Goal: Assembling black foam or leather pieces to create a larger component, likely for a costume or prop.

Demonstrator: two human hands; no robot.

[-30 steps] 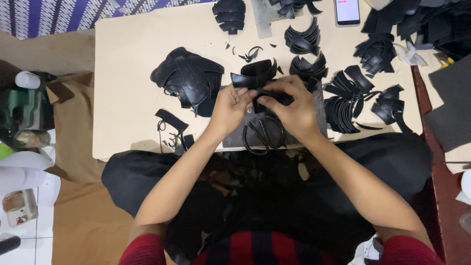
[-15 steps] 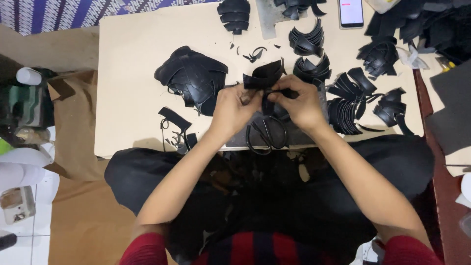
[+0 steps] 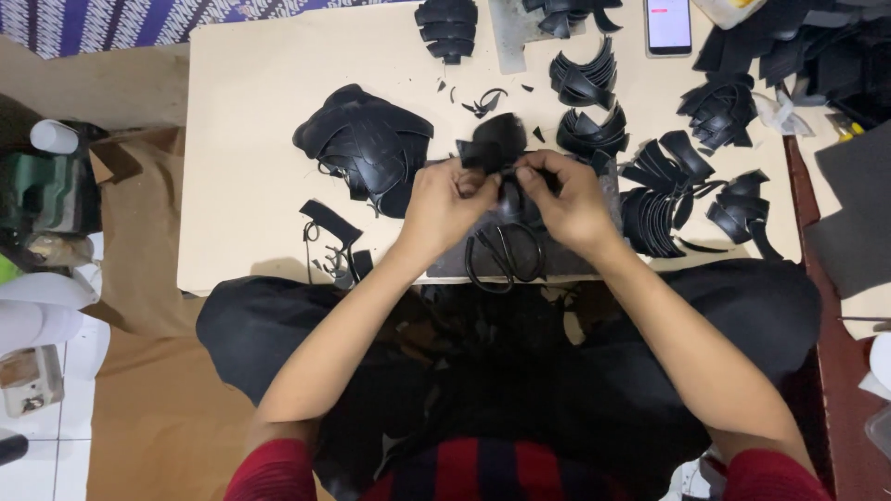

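Both my hands meet over the near edge of a low cream table (image 3: 251, 111). My left hand (image 3: 444, 206) and my right hand (image 3: 568, 202) pinch the same black leather-like piece (image 3: 494, 144), which sticks up between the fingertips. Under my hands lies a pair of black-handled scissors (image 3: 506, 258) on a dark cutting mat (image 3: 566, 264). A loose heap of black offcuts (image 3: 364, 148) lies just left of my left hand. Stacks of curved black cut pieces (image 3: 661, 204) lie to the right of my right hand.
More stacks of curved black pieces (image 3: 587, 83) cover the far and right table. A phone (image 3: 666, 23) lies at the far edge. Small black scraps (image 3: 327, 232) lie front left. Brown paper (image 3: 139, 241) and bottles (image 3: 54, 137) are on the floor at left.
Both hands have stayed together over the scissors, working the black piece; it now stands higher between the fingertips. The view has shifted slightly.
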